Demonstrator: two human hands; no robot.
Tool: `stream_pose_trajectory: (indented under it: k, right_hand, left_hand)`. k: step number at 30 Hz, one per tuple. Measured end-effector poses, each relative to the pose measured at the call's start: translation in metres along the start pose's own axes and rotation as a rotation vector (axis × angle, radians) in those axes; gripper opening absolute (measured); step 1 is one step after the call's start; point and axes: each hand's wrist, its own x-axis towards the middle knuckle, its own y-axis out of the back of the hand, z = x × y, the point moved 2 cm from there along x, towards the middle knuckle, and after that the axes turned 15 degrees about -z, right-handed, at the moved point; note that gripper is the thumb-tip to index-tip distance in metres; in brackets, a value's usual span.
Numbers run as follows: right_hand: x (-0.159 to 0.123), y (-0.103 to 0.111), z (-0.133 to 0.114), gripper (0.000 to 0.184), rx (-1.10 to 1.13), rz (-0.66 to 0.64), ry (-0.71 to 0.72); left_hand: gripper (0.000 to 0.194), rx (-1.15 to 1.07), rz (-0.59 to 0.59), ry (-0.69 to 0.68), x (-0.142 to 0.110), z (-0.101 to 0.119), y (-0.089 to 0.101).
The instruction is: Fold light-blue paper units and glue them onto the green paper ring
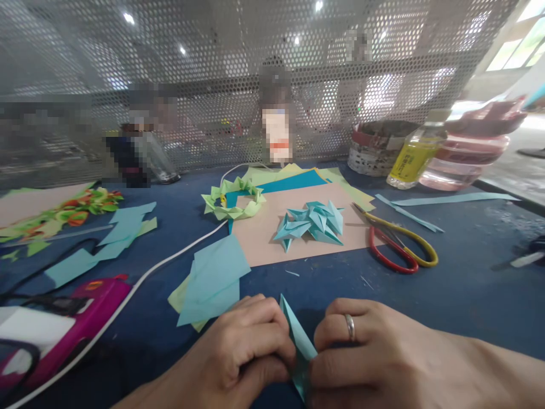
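Note:
At the front of the blue table a narrow, pointed piece of folded light-blue paper (297, 330) stands between my two hands. My left hand (251, 341) is closed with its fingertips on the paper's left side. From the right, my right hand (361, 346), a ring on one finger, pinches the paper's lower part. Beyond them several folded blue paper pieces (317, 220) lie on a pale pink sheet (264, 250). A stack of light-blue paper sheets (217, 278) rests just past my left hand.
Scissors (402, 244) with red and yellow handles lie at right, near blue paper strips (455, 199). Behind sit a green folded-paper ring (233, 213), a bottle (419, 150) and a pink jug (468, 153). A white cable (149, 272) passes a magenta device (102, 295).

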Motion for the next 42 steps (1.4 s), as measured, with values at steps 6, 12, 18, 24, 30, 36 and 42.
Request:
stream_pose_trajectory:
  k: [6,12,18,24,30,36,42]
  right_hand:
    - [-0.0001,-0.0020,-0.0006,0.011,0.067,-0.045,-0.008]
    - [-0.0005,-0.0011,0.0011,0.016,0.085,-0.044,-0.020]
    - [0.0002,0.0001,-0.0010,0.028,0.079,-0.052,-0.043]
    - [0.0004,0.0008,-0.0010,0.021,0.065,-0.061,-0.049]
    - [0.0039,0.0013,-0.0010,0.021,0.031,-0.054,-0.043]
    - [0.0048,0.0026,0.0007,0.018,0.055,-0.081,-0.004]
    - [0.0043,0.0057,0.0006,0.016,0.048,-0.101,-0.005]
  left_hand:
    - [0.021,0.006,-0.012,0.000,0.0001,0.0015,0.0016]
    - [0.021,0.011,-0.014,-0.009,0.0005,0.0003,0.0018]
    - [0.020,0.000,-0.002,-0.016,-0.0002,-0.0012,-0.0006]
    - [0.019,-0.016,0.008,-0.001,0.0013,-0.0019,-0.0035]
    - [0.021,0.025,0.007,0.015,0.0032,0.0019,0.0010]
    - [0.019,-0.002,0.043,-0.033,0.0046,-0.0017,-0.0010]
    - [0.018,-0.020,0.077,-0.038,0.0067,-0.0031,-0.0043]
